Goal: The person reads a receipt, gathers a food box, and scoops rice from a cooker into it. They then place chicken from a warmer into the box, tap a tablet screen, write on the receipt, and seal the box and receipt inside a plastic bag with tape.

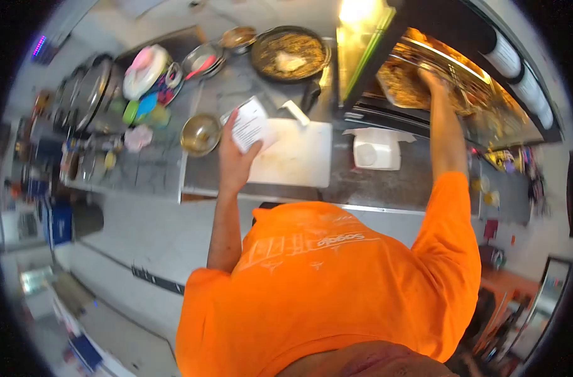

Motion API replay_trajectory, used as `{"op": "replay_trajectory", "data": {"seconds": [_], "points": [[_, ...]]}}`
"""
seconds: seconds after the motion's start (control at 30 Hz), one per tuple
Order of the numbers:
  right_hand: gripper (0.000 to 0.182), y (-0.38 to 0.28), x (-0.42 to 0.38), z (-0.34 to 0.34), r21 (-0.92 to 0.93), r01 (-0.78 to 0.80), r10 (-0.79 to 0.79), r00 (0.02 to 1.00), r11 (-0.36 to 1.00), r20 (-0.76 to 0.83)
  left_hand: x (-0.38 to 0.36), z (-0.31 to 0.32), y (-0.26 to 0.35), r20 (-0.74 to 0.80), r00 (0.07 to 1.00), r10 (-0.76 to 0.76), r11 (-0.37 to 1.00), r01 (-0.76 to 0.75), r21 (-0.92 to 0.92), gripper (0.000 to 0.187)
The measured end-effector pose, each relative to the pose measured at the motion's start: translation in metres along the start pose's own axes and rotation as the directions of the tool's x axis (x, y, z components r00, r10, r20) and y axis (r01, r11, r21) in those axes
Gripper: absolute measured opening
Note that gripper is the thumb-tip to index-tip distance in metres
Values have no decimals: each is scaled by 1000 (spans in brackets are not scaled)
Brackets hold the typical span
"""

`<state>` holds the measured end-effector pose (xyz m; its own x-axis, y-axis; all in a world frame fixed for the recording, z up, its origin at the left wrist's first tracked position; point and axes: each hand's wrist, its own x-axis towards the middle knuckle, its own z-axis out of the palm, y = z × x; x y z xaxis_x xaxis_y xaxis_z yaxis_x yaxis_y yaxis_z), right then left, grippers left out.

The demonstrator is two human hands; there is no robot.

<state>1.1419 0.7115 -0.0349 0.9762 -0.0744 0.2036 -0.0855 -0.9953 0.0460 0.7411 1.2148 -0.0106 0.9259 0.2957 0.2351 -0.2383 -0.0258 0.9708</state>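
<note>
My left hand [235, 164] is closed round a white paper packet [249, 124] with printed lines of text, held up above the left edge of a white cutting board [305, 157]. My right hand [432, 80] reaches into a lit glass-fronted warming cabinet [387, 108], over a tray of browned food [403, 85]. Its fingers are blurred against the food, and I cannot make out whether they hold anything. Below the cabinet, an open white takeaway box [377, 154] sits on the counter, with a pale round shape in it.
A cleaver-like blade [296, 113] lies at the board's back edge. Behind are a large black pan [289, 53] with browned food and a dark-handled knife [311, 94]. A metal bowl [201, 134] stands left of the board. Stacked bowls [203, 60] and a large lidded pot [92, 94] stand farther left.
</note>
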Motion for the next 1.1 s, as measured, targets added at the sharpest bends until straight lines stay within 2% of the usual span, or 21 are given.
{"op": "replay_trajectory", "data": {"seconds": [0.07, 0.17, 0.3, 0.33, 0.37, 0.4, 0.43, 0.47, 0.53, 0.57, 0.6, 0.63, 0.73, 0.77, 0.83, 0.9, 0.93, 1.03, 1.1], "points": [[58, 8, 4, 7, 0, -26, 26, 1000, 1000, -5, -2, 0, 8, 26, 996, -82, 988, 85, -126, 82], [60, 27, 5, 11, 6, -87, 87, 996, 996, -2, -2, -3, 6, 115, 993, -39, 992, 52, -116, 85], [63, 58, 25, 44, 52, -151, 149, 988, 987, 49, -4, -1, 11, 130, 990, -55, 986, 74, -150, 91], [63, 35, -4, 7, 47, -171, 165, 980, 984, 111, -4, 0, 11, 125, 990, -59, 984, 78, -157, 92], [61, -10, -54, -54, -62, -186, 189, 980, 981, 56, -3, 1, 12, 121, 991, -61, 983, 81, -164, 93], [48, -3, -45, -38, -123, 4, -29, 978, 992, -207, -2, 0, 12, 129, 990, -59, 985, 79, -152, 95], [36, 10, -34, -10, -230, 167, -254, 866, 959, -432, -1, 0, 11, 141, 988, -61, 987, 81, -139, 96], [26, 27, -24, 22, -367, 287, -460, 659, 885, -595, -1, 0, 11, 155, 986, -65, 988, 85, -126, 98], [29, 32, -27, 30, -306, 263, -394, 744, 915, -539, -1, 0, 15, 176, 981, -82, 988, 103, -117, 101], [44, 22, -28, 13, -133, 72, -105, 959, 989, -264, -1, 0, 16, 187, 978, -89, 987, 111, -113, 102], [62, 4, -35, -11, -35, -181, 184, 979, 983, 85, -2, -1, 15, 197, 976, -93, 987, 117, -113, 104], [56, -16, -66, -35, -16, -131, 128, 985, 991, -118, -1, -2, 15, 207, 974, -94, 986, 120, -113, 105], [51, -1, -74, -27, 140, -18, 33, 994, 990, -101, 4, -8, 12, 230, 971, -72, 987, 103, -127, 106], [45, 4, -77, -19, 195, 8, 28, 983, 981, -183, 4, -9, 10, 239, 969, -63, 986, 98, -135, 106], [44, 2, -87, -8, 64, -131, 143, 963, 989, -231, 7, -14, 5, 261, 962, -77, 979, 123, -161, 106], [43, -16, -107, -32, -67, -142, 113, 938, 988, -327, 13, -18, 0, 292, 953, -82, 976, 137, -171, 106], [52, -15, -103, -20, 2, -187, 183, 961, 982, -207, 15, -20, -2, 308, 948, -82, 976, 139, -168, 106], [56, -44, -112, -54, 100, -258, 257, 966, 961, 18, 20, -26, -2, 351, 931, -103, 971, 170, -167, 106], [56, -70, -123, -76, 77, -301, 293, 951, 951, 94, 23, -30, -9, 386, 918, -88, 968, 170, -185, 106]]}}
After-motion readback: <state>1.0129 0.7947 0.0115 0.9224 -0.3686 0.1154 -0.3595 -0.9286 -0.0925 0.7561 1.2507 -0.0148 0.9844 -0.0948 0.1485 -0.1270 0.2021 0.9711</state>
